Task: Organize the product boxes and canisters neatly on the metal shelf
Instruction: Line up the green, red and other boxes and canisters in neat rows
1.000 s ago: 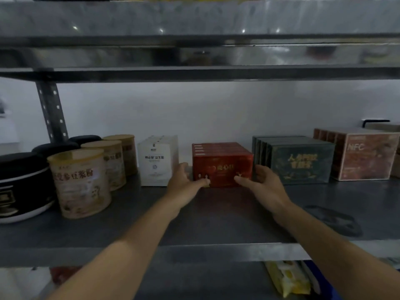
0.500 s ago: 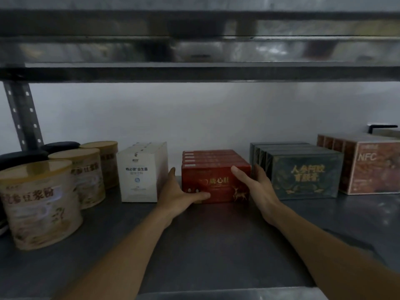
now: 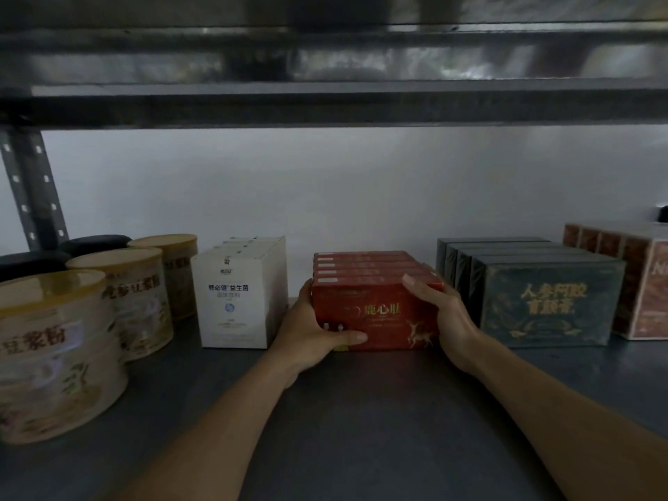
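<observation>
Red boxes (image 3: 376, 312) with gold lettering and a little gold deer on the front sit dead centre of the frame on the metal shelf (image 3: 361, 428), lined up front to back, looks like five. Left hand (image 3: 311, 330) grips their left side, thumb across the lower front; right hand (image 3: 446, 312) clasps the right side, thumb on top. Left of them: roughly four white boxes (image 3: 235, 305), three cream canisters (image 3: 58, 356), two black lids (image 3: 94, 244). Right: four or five dark green boxes (image 3: 546, 305), then brown boxes (image 3: 639, 283) at the frame edge.
</observation>
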### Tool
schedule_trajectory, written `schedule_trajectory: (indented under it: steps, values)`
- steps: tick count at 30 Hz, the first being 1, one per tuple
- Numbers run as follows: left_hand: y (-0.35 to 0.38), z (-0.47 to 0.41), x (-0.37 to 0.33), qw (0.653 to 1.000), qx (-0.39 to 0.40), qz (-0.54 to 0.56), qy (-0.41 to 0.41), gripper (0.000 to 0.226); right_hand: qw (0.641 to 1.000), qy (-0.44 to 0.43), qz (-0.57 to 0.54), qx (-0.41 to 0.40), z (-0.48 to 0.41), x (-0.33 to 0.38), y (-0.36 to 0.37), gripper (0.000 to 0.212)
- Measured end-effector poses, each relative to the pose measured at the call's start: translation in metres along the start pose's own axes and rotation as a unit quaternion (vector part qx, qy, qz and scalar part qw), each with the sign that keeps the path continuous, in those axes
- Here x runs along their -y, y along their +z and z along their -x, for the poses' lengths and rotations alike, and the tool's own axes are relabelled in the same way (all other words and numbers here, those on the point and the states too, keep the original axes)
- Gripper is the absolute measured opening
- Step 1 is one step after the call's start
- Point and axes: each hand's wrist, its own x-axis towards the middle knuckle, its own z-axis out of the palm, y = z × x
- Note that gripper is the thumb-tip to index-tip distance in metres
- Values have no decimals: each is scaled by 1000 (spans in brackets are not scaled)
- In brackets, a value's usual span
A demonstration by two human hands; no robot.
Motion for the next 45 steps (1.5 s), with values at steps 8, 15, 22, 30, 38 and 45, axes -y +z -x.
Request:
schedule_trajectory:
  steps: [8, 15, 22, 30, 38, 45]
  values:
    - [-1, -2, 1, 1000, 5, 10, 0, 91, 1000, -6, 22, -12, 0, -3, 3, 62]
    - [-2, -5, 4, 1000, -2, 15, -15, 90, 1000, -15, 22, -14, 2, -2, 7, 66]
    - [-3, -8, 9, 999, -11, 25, -22, 88, 999, -10, 29, -28, 1, -4, 9, 85]
    - [-2, -7, 8, 1000, -12, 17, -21, 86, 999, -10, 33, -23, 1, -4, 7, 85]
    - [-2, -7, 8, 1000, -13, 9, -21, 86, 999, -1, 33, -8, 2, -2, 7, 73]
    - [-1, -6, 8, 1000, -17, 4, -14, 84, 999, 0, 36, -1, 1, -3, 4, 72]
